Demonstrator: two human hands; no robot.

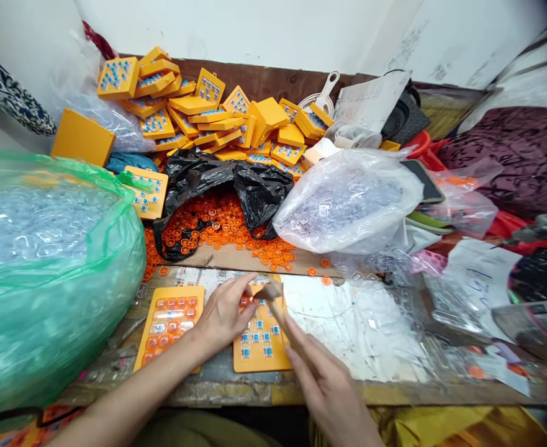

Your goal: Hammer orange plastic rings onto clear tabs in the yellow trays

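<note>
My right hand [326, 379] is closed round the wooden handle of a small hammer [289, 326]. The hammer's head, somewhat blurred, is over the upper part of a yellow keypad panel [280, 360] with blue switches. My left hand [226, 307] lies at that panel's upper left, index finger and thumb spread apart around its top row. An orange keycap partly shows between them; the other fingers are hidden. Under my left forearm is a second yellow panel [180, 293], fitted with orange keycaps and clear covers.
Orange rings spill from a black bag [194, 171]. Behind it are heaped several yellow panels [208, 87]. A green bag [115, 298] and a white bag [348, 239] hold clear plastic parts. Crumpled clear plastic and paper [471, 273] crowd the right side.
</note>
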